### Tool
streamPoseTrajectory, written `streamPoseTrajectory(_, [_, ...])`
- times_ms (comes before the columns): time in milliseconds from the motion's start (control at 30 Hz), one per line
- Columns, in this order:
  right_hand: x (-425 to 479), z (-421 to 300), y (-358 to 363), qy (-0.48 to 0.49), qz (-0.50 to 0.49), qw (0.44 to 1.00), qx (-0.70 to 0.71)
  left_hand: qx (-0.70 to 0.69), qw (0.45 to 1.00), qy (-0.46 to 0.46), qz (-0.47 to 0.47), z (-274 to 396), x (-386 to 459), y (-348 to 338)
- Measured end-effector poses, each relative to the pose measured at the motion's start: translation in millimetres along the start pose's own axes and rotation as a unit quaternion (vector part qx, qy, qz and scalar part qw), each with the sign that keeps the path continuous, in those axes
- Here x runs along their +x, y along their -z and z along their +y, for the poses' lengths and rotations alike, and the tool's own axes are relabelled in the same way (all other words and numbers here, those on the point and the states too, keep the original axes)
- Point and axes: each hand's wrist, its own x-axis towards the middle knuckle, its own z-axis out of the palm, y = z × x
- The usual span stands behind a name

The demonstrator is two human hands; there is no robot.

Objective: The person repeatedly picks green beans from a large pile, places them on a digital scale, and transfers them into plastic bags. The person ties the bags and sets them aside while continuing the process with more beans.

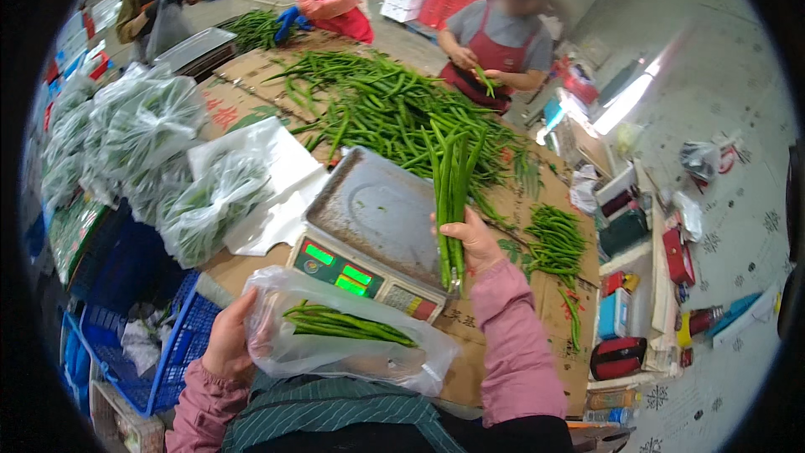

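Note:
My left hand [233, 336] grips the end of a clear plastic bag [339, 368] in front of my apron. Several long green peppers [349, 325] lie inside it. In my right hand [475, 239] is an upright bunch of long green peppers [451, 182], held near its lower end at the right edge of the scale. The digital scale [377, 214] has a soiled metal pan with a few green scraps on it, and its displays are lit green. Behind the scale spreads a large heap of loose green peppers [390, 100].
Filled plastic bags [141, 126] crowd the left side, near white sheets [283, 189]. A blue plastic basket [170, 358] stands lower left. A smaller pepper pile [556, 239] lies on the cardboard [503, 352]. Foam boxes [648, 289] line the right. Three people work across the table.

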Motion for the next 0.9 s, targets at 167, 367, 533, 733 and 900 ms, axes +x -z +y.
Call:
streamPoseTrajectory(167, [-20,0,-1,0.041,-0.073,0.972,0.220,-0.018,1.000,0.001,-0.025,-3,8,-1])
streamPoseTrajectory(367, [-36,-6,-31,0.084,-0.059,0.939,0.327,-0.008,1.000,0.014,-0.021,0,6,0])
streamPoseTrajectory(533, [-69,-5,-110,0.064,0.043,0.904,0.420,0.036,0.999,0.014,-0.008,-4,11,-11])
streamPoseTrajectory(733, [-79,84,-169,0.183,0.131,0.972,0.069,0.052,0.997,0.019,-0.059,-10,7,-30])
streamPoseTrajectory(900, [-86,98,-151,0.222,0.048,0.972,-0.068,0.008,0.996,0.022,-0.089,-5,-1,-22])
